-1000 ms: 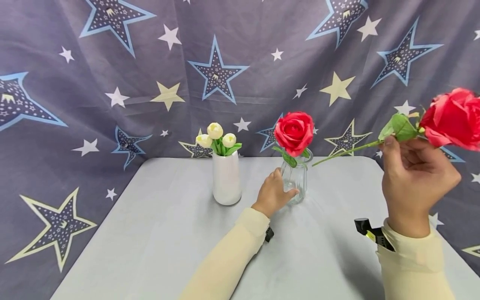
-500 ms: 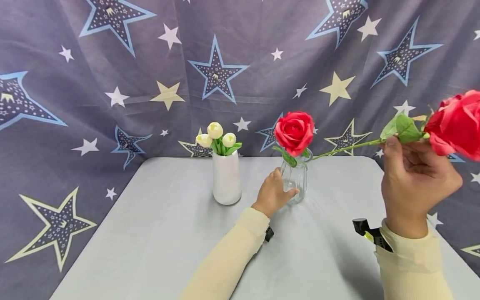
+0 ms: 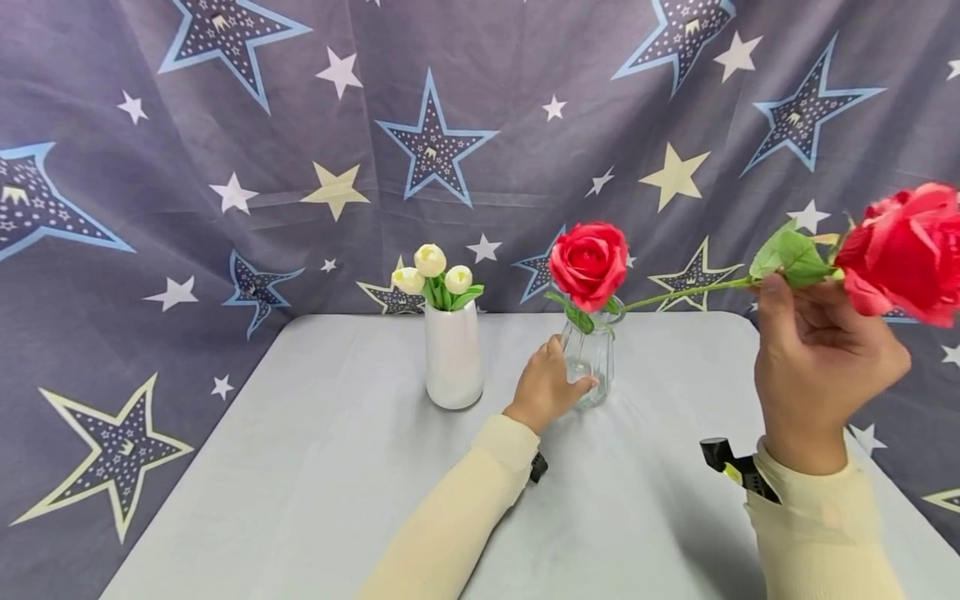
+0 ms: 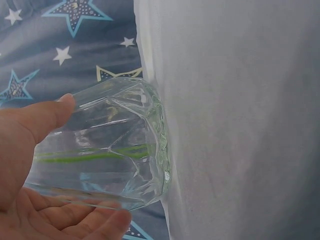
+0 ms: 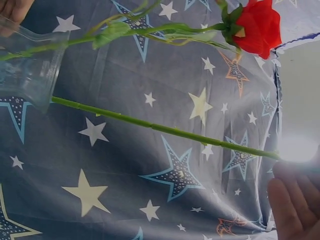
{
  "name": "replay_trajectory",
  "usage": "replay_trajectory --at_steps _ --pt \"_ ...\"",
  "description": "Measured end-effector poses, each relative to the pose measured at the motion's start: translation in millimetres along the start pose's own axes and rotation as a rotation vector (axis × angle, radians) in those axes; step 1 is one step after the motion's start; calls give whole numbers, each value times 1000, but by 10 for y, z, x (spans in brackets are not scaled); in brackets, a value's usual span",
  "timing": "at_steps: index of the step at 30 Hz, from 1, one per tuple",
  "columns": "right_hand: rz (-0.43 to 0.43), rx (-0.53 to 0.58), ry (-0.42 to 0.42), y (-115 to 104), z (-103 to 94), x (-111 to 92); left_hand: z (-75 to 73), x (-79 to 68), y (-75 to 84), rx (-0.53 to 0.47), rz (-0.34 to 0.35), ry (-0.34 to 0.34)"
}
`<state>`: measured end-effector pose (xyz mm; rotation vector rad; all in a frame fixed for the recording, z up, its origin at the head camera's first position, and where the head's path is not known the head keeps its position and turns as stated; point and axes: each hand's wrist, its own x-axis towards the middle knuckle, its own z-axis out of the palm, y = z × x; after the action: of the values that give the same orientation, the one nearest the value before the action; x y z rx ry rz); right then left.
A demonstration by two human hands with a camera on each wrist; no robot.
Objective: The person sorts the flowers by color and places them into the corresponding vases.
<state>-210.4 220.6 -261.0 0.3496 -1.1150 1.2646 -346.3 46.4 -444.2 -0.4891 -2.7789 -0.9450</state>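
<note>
My left hand (image 3: 547, 387) holds a clear glass vase (image 3: 602, 371) on the table, thumb and fingers on either side of it. In the vase stands a red rose (image 3: 588, 265); its green stem (image 4: 95, 157) shows through the glass in the left wrist view. Off to the right, my right hand (image 3: 828, 367) pinches a second red rose (image 3: 903, 254) just below its bloom, near the leaves. That rose lies nearly level, its bare stem (image 5: 165, 129) pointing left. The stem's end meets the vase rim (image 5: 56, 75) in the right wrist view; whether it is inside I cannot tell.
A white vase (image 3: 453, 358) with several cream tulips (image 3: 431, 262) stands left of the glass vase. Both stand on a grey-white table (image 3: 322, 467). Behind the table hangs a grey curtain (image 3: 517, 50) printed with stars.
The right hand has shifted slightly left, bringing the held rose's stem end from beside the vase to its rim. The left hand and the vase have stayed in place.
</note>
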Motion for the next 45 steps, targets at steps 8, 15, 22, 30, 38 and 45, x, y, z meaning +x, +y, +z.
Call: replay_trajectory --at_steps 8,15,22,30,38,45 --pt "-21 -201 -85 130 -17 -54 -5 -8 -2 -10 4 5" --pt "-29 -296 -165 129 -17 -96 -5 -5 -1 -20 3 6" --pt "5 -302 -240 126 -7 -155 -4 -3 -11 -6 1 7" --pt "19 -338 -295 308 -86 -197 -4 -6 -4 -3 8 10" --pt "19 -345 -356 408 -106 -245 -8 -11 -1 -6 10 12" --pt "23 -348 -380 441 -78 -280 -12 -7 6 8 3 5"
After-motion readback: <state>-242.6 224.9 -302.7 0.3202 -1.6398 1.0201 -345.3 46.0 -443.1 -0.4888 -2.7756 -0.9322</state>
